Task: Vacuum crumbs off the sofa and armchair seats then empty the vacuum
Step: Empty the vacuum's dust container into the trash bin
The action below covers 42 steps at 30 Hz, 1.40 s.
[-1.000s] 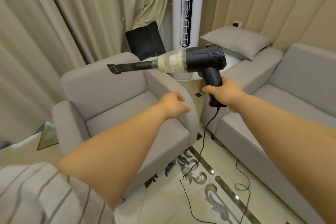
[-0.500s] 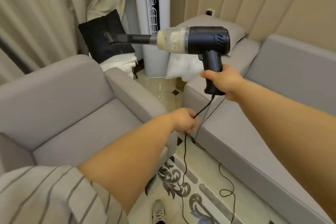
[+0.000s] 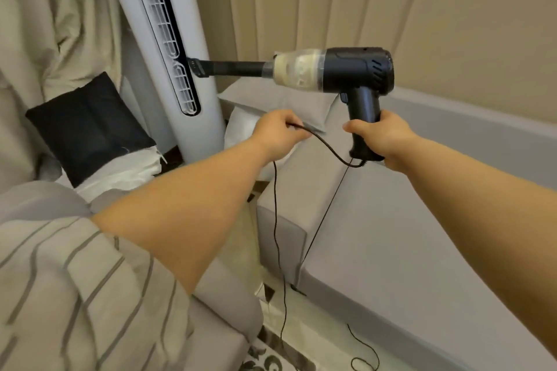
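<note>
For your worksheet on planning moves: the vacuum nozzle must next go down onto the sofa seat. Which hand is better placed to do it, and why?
The right hand: it grips the vacuum by its handle, above the sofa seat. The left hand only holds the cord.

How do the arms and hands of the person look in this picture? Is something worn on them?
Both forearms are bare, and no watch, ring, bracelet or glove shows on the left hand or the right hand. On the left arm a short loose sleeve ends around the elbow; it is beige with thin grey stripes. Any sleeve on the right arm is outside the picture.
</note>
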{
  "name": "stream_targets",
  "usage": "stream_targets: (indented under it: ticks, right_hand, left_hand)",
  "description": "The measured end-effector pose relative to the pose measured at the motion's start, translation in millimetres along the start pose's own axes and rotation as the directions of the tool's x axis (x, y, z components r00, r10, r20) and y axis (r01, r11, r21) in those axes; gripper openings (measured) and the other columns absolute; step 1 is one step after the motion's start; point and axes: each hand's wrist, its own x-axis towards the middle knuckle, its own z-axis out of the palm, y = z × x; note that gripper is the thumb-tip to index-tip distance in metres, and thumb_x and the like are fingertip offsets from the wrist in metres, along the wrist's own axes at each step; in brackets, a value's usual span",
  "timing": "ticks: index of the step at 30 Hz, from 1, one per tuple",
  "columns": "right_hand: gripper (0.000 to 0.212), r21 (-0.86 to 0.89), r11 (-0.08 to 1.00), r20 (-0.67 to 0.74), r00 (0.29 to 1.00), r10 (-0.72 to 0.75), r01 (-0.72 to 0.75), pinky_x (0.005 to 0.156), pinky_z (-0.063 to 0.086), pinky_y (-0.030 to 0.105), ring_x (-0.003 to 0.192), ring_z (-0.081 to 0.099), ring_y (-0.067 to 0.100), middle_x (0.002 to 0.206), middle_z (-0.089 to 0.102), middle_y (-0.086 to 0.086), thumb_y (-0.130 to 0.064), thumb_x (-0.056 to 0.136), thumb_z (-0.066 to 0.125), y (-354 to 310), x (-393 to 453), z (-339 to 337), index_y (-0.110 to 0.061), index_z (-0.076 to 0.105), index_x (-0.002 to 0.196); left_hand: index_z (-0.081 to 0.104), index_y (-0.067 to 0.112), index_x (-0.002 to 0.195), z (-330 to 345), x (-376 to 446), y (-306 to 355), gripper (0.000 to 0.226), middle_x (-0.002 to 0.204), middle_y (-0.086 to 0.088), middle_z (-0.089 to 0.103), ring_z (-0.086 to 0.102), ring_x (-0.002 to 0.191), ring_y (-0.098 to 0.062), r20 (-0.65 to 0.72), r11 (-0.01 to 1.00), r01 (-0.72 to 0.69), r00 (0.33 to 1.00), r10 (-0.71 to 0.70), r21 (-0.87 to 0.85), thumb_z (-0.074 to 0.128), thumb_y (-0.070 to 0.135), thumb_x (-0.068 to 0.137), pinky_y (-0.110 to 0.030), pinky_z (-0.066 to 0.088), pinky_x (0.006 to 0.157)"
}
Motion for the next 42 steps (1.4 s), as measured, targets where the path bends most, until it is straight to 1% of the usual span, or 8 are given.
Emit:
stream_targets:
  ticks: [4, 9, 13, 19, 23, 32, 37, 42]
  right_hand:
    - [0.043, 0.135, 0.991, 0.024, 1.000, -0.006, 0.003, 0.063, 0.050, 0.029, 0.080, 0.059, 0.020, 0.095, 0.057, 0.005, -0.035, 0.084, 0.074, -18, 43, -2, -0.018, 0.046, 0.113]
    - [0.033, 0.306, 0.946, 0.080, 0.993, 0.089, -0.109, 0.081, 0.057, 0.040, 0.077, 0.059, 0.021, 0.088, 0.056, 0.007, -0.029, 0.086, 0.073, -35, 95, 29, -0.015, 0.047, 0.101]
    - [0.038, 0.238, 0.956, 0.067, 0.984, 0.162, -0.174, 0.080, 0.055, 0.039, 0.079, 0.057, 0.021, 0.090, 0.055, 0.007, -0.031, 0.086, 0.073, -17, 143, 56, -0.016, 0.044, 0.107]
    - [0.041, 0.086, 0.956, 0.011, 0.960, 0.280, -0.280, 0.059, 0.046, 0.029, 0.079, 0.057, 0.020, 0.091, 0.056, 0.006, -0.033, 0.085, 0.074, 23, 208, 97, -0.018, 0.044, 0.110]
    - [0.043, 0.018, 0.924, 0.005, 0.924, 0.383, -0.383, 0.054, 0.041, 0.027, 0.077, 0.057, 0.020, 0.093, 0.057, 0.007, -0.032, 0.085, 0.073, 59, 234, 114, -0.018, 0.044, 0.112]
    - [0.041, 0.080, 0.766, -0.029, 0.767, 0.641, -0.638, 0.054, 0.045, 0.033, 0.076, 0.058, 0.025, 0.091, 0.054, 0.012, -0.023, 0.087, 0.072, 140, 284, 127, -0.014, 0.042, 0.113]
    - [0.038, 0.143, 0.708, 0.043, 0.720, 0.693, -0.691, 0.082, 0.057, 0.044, 0.096, 0.064, 0.034, 0.104, 0.057, 0.018, -0.022, 0.089, 0.070, 166, 327, 139, -0.013, 0.043, 0.115]
    - [0.032, 0.088, 0.672, 0.128, 0.678, 0.724, -0.735, 0.070, 0.050, 0.039, 0.084, 0.060, 0.027, 0.088, 0.054, 0.011, -0.029, 0.093, 0.065, 183, 356, 143, -0.014, 0.046, 0.114]
  left_hand:
    - [0.060, 0.015, 0.079, -18, 49, 15, 0.013, 0.081, -0.001, 0.059, 0.056, 0.081, -0.023, -0.113, 0.959, -0.024, 0.992, 0.058, 0.283, 0.068, 0.024, 0.083, -0.028, 0.040, 0.066]
    - [0.059, 0.005, 0.103, -49, 96, -21, 0.018, 0.113, -0.016, 0.052, 0.056, 0.094, -0.034, -0.307, 0.868, 0.271, 0.940, -0.146, 0.416, 0.053, 0.017, 0.091, -0.037, 0.047, 0.078]
    - [0.051, 0.002, 0.117, -70, 146, -63, 0.030, 0.124, -0.022, 0.044, 0.052, 0.102, -0.039, -0.379, 0.795, 0.423, 0.887, -0.264, 0.435, 0.050, 0.018, 0.092, -0.043, 0.046, 0.085]
    - [0.059, 0.009, 0.115, -45, 230, -95, 0.031, 0.132, -0.014, 0.040, 0.050, 0.110, -0.033, -0.236, 0.838, 0.273, 0.955, -0.178, 0.472, 0.055, 0.029, 0.091, -0.039, 0.044, 0.095]
    - [0.060, 0.006, 0.109, -8, 260, -124, 0.034, 0.114, -0.014, 0.058, 0.055, 0.102, -0.031, -0.063, 0.862, 0.229, 0.972, -0.225, 0.453, 0.056, 0.035, 0.092, -0.038, 0.047, 0.086]
    - [0.055, 0.011, 0.115, 75, 280, -188, 0.031, 0.119, -0.012, 0.057, 0.054, 0.109, -0.029, 0.244, 0.871, 0.267, 0.889, -0.388, 0.412, 0.047, 0.001, 0.087, -0.034, 0.046, 0.094]
    - [0.049, 0.011, 0.126, 108, 299, -213, 0.040, 0.126, -0.011, 0.053, 0.051, 0.114, -0.029, 0.282, 0.840, 0.277, 0.853, -0.438, 0.467, 0.045, 0.002, 0.087, -0.030, 0.042, 0.094]
    - [0.047, 0.011, 0.128, 138, 310, -232, 0.039, 0.126, -0.014, 0.054, 0.053, 0.114, -0.030, 0.340, 0.803, 0.265, 0.802, -0.491, 0.534, 0.051, 0.007, 0.089, -0.035, 0.044, 0.097]
